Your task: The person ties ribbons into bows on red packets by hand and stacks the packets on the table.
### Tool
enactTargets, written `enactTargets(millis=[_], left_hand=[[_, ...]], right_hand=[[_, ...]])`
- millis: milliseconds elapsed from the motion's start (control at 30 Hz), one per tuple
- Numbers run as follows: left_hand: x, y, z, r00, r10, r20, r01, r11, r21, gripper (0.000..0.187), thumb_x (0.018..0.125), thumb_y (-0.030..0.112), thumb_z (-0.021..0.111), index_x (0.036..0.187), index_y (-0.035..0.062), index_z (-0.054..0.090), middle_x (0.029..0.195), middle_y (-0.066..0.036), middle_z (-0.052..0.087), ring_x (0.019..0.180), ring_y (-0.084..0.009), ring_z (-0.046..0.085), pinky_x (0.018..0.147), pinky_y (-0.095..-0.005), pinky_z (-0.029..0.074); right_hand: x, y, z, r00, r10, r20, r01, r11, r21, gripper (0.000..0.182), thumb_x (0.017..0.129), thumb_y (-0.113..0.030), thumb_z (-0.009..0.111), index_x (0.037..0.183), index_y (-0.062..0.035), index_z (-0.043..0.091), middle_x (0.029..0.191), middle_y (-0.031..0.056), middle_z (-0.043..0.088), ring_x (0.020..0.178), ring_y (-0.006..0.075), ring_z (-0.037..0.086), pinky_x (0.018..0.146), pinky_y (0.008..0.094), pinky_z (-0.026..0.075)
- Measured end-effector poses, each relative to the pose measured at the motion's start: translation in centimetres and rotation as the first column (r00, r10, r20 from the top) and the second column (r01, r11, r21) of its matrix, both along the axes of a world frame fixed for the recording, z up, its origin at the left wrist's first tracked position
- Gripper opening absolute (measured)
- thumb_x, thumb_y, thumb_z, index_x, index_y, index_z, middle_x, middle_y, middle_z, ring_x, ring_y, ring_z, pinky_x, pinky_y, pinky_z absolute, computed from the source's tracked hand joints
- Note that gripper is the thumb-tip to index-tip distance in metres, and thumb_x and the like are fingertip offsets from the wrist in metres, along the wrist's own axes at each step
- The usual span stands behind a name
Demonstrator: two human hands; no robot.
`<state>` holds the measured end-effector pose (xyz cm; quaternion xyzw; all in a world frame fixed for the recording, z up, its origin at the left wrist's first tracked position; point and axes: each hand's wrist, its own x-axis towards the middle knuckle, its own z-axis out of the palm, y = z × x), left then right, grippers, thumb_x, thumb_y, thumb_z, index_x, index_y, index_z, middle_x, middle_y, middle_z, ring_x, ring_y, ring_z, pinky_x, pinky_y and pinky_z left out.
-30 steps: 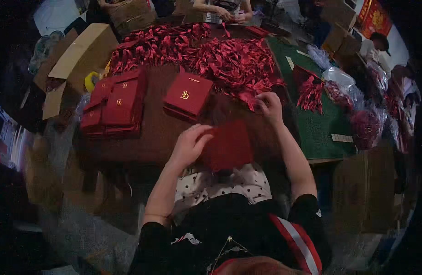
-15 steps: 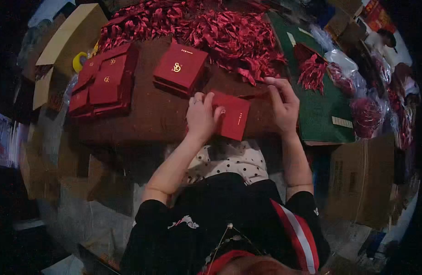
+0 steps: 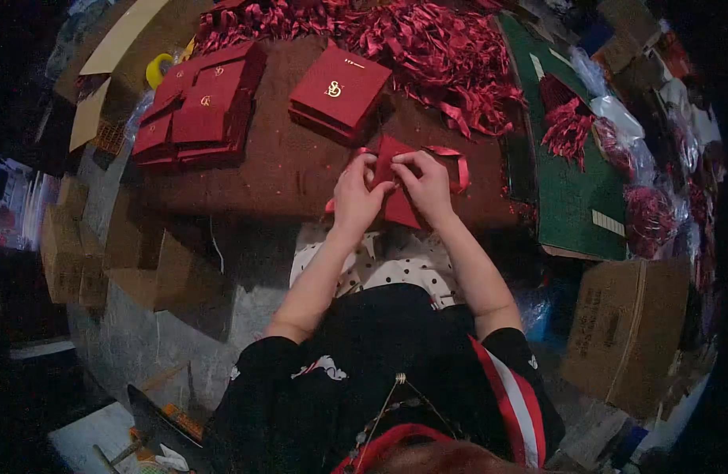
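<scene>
A flat red packet [image 3: 401, 209] is at the table's near edge between my hands, partly covered by them. In the earlier frame it shows gold print; here its face is mostly hidden. My left hand [image 3: 357, 197] grips its left side, thumb and fingers closed. My right hand [image 3: 428, 189] pinches at the packet's middle, where a shiny red ribbon [image 3: 462, 170] curls out past the knuckles. Exactly what lies between the right fingertips is hard to see. Just beyond is a stack of red packets [image 3: 340, 87] with a gold monogram on top.
More red packets [image 3: 210, 107] lie in stacks at the left of the brown table [image 3: 277, 150]. A heap of red ribbons [image 3: 435, 55] covers the back. To the right are a green board [image 3: 569, 205] with a ribbon bundle [image 3: 568, 126] and plastic-wrapped bundles. Cardboard boxes [image 3: 628, 332] stand below.
My right hand has come left from the table's right side to meet my left hand at the packet, bringing the ribbon with it. The packet has turned and tilted. The camera view has shifted.
</scene>
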<state>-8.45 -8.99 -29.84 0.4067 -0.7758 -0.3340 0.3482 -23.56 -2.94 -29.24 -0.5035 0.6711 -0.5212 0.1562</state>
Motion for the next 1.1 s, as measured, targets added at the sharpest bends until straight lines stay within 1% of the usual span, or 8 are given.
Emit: enactTargets(millis=[100,167,200,300,700,767,933,1100], left_hand=[[0.6,-0.4,0.4,0.997,-0.051,0.055,0.046,0.995,0.093,0.057,0.074,0.020,0.084,0.124,0.0044,0.060,0.096,-0.013,0.065,0.094,-0.0274,0.064,0.083,-0.0397,0.051],[0.6,-0.6,1.2,0.995,-0.092,-0.028,0.094,0.993,0.074,0.063,0.073,0.022,0.085,0.128,0.0046,0.059,0.111,-0.014,0.067,0.100,-0.0281,0.065,0.087,-0.0389,0.052],[0.8,-0.4,1.6,0.996,-0.089,0.020,0.085,0.982,0.167,0.066,0.074,0.023,0.085,0.132,0.0064,0.058,0.127,-0.016,0.063,0.114,-0.0294,0.062,0.096,-0.0384,0.050],[1.1,-0.5,0.7,0.992,-0.128,0.010,0.126,0.985,0.116,0.070,0.076,0.022,0.084,0.138,0.0060,0.054,0.139,-0.017,0.056,0.131,-0.0304,0.052,0.107,-0.0390,0.043],[1.4,-0.2,-0.2,0.982,-0.174,-0.079,0.178,0.983,0.050,0.072,0.076,0.017,0.082,0.139,0.0037,0.050,0.135,-0.019,0.059,0.124,-0.0325,0.058,0.103,-0.0396,0.046],[1.1,-0.1,0.4,0.985,-0.166,-0.051,0.172,0.974,0.150,0.072,0.076,0.018,0.082,0.140,0.0036,0.050,0.137,-0.019,0.057,0.126,-0.0342,0.056,0.105,-0.0414,0.045],[1.2,1.0,1.7,0.972,-0.184,0.149,0.189,0.982,-0.025,0.070,0.082,0.015,0.075,0.144,0.0052,0.044,0.138,-0.020,0.054,0.129,-0.0374,0.050,0.107,-0.0454,0.041],[0.9,1.5,1.6,0.949,-0.195,0.247,0.210,0.977,-0.033,0.069,0.086,0.019,0.072,0.145,0.0004,0.040,0.138,-0.021,0.053,0.128,-0.0381,0.050,0.107,-0.0464,0.041]], right_hand=[[0.5,-0.3,0.9,0.994,-0.003,-0.106,-0.001,0.999,-0.038,0.014,0.085,-0.014,0.072,0.094,-0.0030,0.071,0.093,0.0132,0.069,0.087,0.0305,0.068,0.076,0.0379,0.053],[0.7,-0.3,1.3,0.988,-0.011,-0.157,0.002,0.998,-0.058,0.013,0.085,-0.013,0.071,0.093,-0.0022,0.070,0.092,0.0138,0.068,0.086,0.0317,0.067,0.074,0.0388,0.053],[0.9,-0.2,1.7,0.981,-0.022,-0.194,0.005,0.996,-0.091,0.012,0.085,-0.011,0.070,0.092,-0.0018,0.068,0.091,0.0138,0.066,0.085,0.0329,0.067,0.073,0.0401,0.053],[1.2,-0.4,1.5,0.971,-0.025,-0.237,-0.006,0.992,-0.128,0.011,0.086,-0.009,0.069,0.093,-0.0023,0.065,0.089,0.0145,0.063,0.084,0.0345,0.066,0.072,0.0411,0.052],[2.0,-0.2,2.2,0.980,-0.062,-0.190,0.031,0.986,-0.162,0.009,0.085,-0.007,0.069,0.091,-0.0030,0.064,0.088,0.0138,0.062,0.082,0.0342,0.065,0.069,0.0406,0.052],[1.8,-0.2,2.1,0.957,-0.033,-0.287,-0.028,0.979,-0.204,0.010,0.084,-0.005,0.069,0.092,-0.0031,0.063,0.088,0.0137,0.061,0.082,0.0339,0.064,0.070,0.0405,0.052],[1.5,0.3,2.9,0.893,0.033,-0.450,-0.095,0.989,-0.116,0.010,0.084,-0.001,0.065,0.093,-0.0026,0.061,0.089,0.0151,0.059,0.086,0.0360,0.062,0.073,0.0421,0.051],[0.9,0.2,2.7,0.934,0.096,-0.344,-0.107,0.994,-0.012,0.009,0.084,-0.006,0.066,0.092,-0.0013,0.063,0.091,0.0157,0.062,0.087,0.0368,0.064,0.075,0.0428,0.052]])
